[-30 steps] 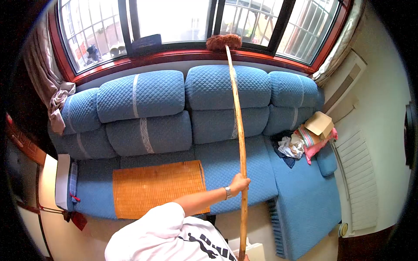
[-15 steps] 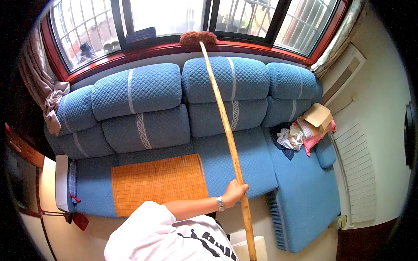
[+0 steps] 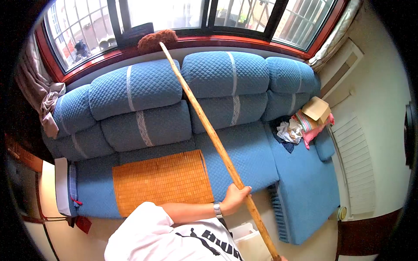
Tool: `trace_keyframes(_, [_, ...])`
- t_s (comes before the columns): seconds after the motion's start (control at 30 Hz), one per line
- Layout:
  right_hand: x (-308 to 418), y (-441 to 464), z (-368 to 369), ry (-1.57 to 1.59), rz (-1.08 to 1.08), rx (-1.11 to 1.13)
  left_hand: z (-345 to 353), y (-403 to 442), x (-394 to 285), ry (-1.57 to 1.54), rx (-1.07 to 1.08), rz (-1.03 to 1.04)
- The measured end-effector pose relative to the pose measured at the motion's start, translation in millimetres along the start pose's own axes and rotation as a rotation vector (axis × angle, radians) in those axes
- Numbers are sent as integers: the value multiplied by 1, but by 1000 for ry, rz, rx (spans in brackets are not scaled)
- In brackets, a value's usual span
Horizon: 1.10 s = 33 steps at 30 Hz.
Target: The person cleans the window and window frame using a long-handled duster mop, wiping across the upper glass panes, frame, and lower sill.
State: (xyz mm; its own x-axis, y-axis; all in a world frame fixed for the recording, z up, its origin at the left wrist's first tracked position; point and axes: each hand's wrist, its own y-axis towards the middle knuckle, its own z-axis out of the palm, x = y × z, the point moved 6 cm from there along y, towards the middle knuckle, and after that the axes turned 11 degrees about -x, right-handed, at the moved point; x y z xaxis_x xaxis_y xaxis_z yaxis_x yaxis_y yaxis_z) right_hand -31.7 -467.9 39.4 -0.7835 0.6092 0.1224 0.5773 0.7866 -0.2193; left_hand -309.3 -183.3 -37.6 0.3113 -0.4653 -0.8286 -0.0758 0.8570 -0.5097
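Observation:
My left hand [image 3: 235,199], with a metal watch at its wrist, is wrapped round a long wooden pole [image 3: 207,125]. At the pole's far end a brown fluffy mop head [image 3: 157,40] rests on the red window sill [image 3: 209,42], near the left part of the window. Only a small part of my right hand [image 3: 282,258] shows at the bottom edge, at the pole's near end; its fingers are mostly out of frame. The pole slants over the blue sofa [image 3: 235,148] from upper left to lower right.
An orange bamboo mat [image 3: 162,180] lies on the sofa seat. Clothes [image 3: 289,132] and an open cardboard box [image 3: 316,109] are at the sofa's right end. Curtains [image 3: 41,93] hang at the left. A white box [image 3: 249,239] stands below the seat.
The mop head has slid left along the sill, and the pole has gone from nearly upright to a clear slant. My left hand has moved slightly left and down, still round the pole.

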Motion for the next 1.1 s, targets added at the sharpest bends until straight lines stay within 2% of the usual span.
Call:
trace_keyframes(0.13, [-4,3,6,-41,25,5,-5,7,10,30,21,10])
trace_keyframes(0.33, [-10,43,16,-1,-65,77,9,16,4,163,61,37])
trace_keyframes(0.37, [-12,51,14,-10,-29,79,17,28,19,109,117,45])
trace_keyframes(0.4, [-19,57,17,-2,-24,79,28,29,19,118,121,48])
trace_keyframes(0.5, [-39,89,1,58,-153,-175,64,30,15,35,111,40])
trace_keyframes(0.6, [-78,116,-11,-2,-75,-67,111,38,24,81,133,36])
trace_keyframes(0.67, [-84,124,-23,37,-83,-87,148,41,38,139,218,23])
trace_keyframes(0.73, [-109,130,-22,-16,10,-68,176,44,43,166,133,20])
trace_keyframes(0.8, [-125,135,-16,52,11,-102,206,48,37,193,214,78])
trace_keyframes(0.87, [-138,137,-12,83,124,-95,229,50,34,252,198,40])
trace_keyframes(0.93, [-151,144,-3,65,108,-117,259,64,50,160,212,34])
trace_keyframes(1.1, [-151,147,-7,90,180,-273,314,85,67,151,199,-64])
